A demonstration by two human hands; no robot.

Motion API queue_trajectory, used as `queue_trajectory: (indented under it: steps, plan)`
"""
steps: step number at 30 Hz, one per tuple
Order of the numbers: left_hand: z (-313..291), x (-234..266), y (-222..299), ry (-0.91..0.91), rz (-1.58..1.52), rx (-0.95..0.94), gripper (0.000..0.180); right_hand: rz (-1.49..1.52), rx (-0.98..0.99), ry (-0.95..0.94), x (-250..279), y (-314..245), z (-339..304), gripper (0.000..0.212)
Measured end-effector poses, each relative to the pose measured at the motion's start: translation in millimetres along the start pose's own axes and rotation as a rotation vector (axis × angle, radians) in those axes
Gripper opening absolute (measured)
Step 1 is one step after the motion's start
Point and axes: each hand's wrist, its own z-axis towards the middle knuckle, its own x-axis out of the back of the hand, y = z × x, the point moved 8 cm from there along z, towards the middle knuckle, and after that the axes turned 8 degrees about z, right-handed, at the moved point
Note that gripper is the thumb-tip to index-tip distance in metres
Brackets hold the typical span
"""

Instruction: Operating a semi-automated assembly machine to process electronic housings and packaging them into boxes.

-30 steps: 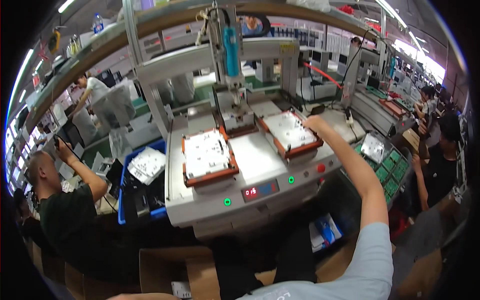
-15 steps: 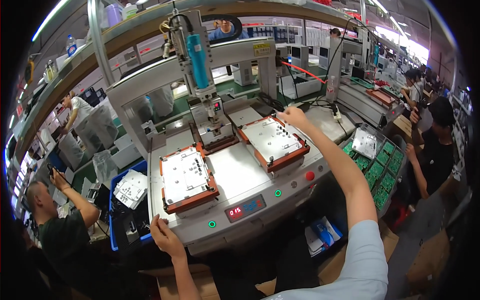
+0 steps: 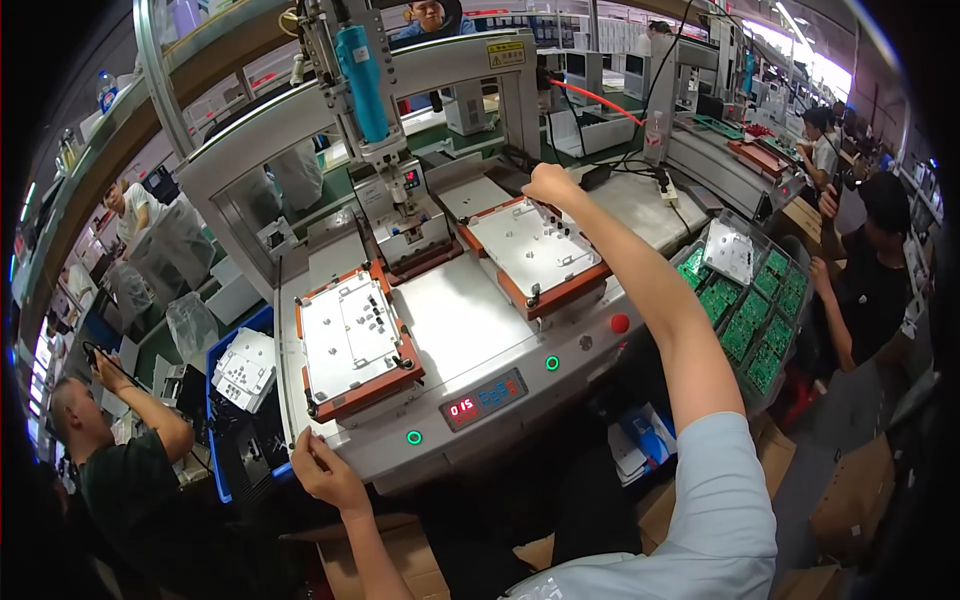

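My right hand [image 3: 553, 187] is closed at the far edge of the right-hand fixture, fingers bent down; whatever they grip is hidden. That fixture [image 3: 562, 300] is a reddish-brown frame bearing a white plate [image 3: 510, 245] with small dark parts and clips. A matching fixture [image 3: 372, 398] with a white plate [image 3: 345, 345] sits on the left of the machine bed. My left hand [image 3: 328, 478] rests at the bed's front left corner, fingers loosely bent and apart, with nothing visible in it. Between the fixtures, behind them, hangs the screwdriving head with a blue cylinder [image 3: 362, 85].
The front panel has a red-digit display [image 3: 483, 400], two green-ringed buttons [image 3: 414, 438] and a red knob [image 3: 620, 323]. At right is a tray of green circuit boards [image 3: 745, 330]; at left, a blue bin [image 3: 218, 440] with white plates. Co-workers sit on both sides.
My right hand has moved left and slightly nearer, onto the fixture's far edge. My left hand stays at the bed corner. The whole view has shifted a little.
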Motion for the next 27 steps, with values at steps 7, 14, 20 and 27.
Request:
queue_trajectory:
  steps: [7, 14, 20, 27]
  plan:
    - [0, 1, 1, 0.009, 0.094, -0.06, 0.016, 0.364, 0.298, 0.179, 64, 40, -116, 0.042]
    - [0, -4, -9, -0.012, 0.126, -0.06, 0.021, 0.446, 0.264, 0.665, 44, 51, -228, 0.02]
    - [4, -10, -14, -0.05, 0.095, -0.021, 0.024, 0.724, 0.4, 0.657, 41, 65, -230, 0.015]
    - [1, 0, -7, 0.003, 0.274, -0.144, 0.021, 0.729, 0.375, 0.624, 40, 60, -234, 0.023]
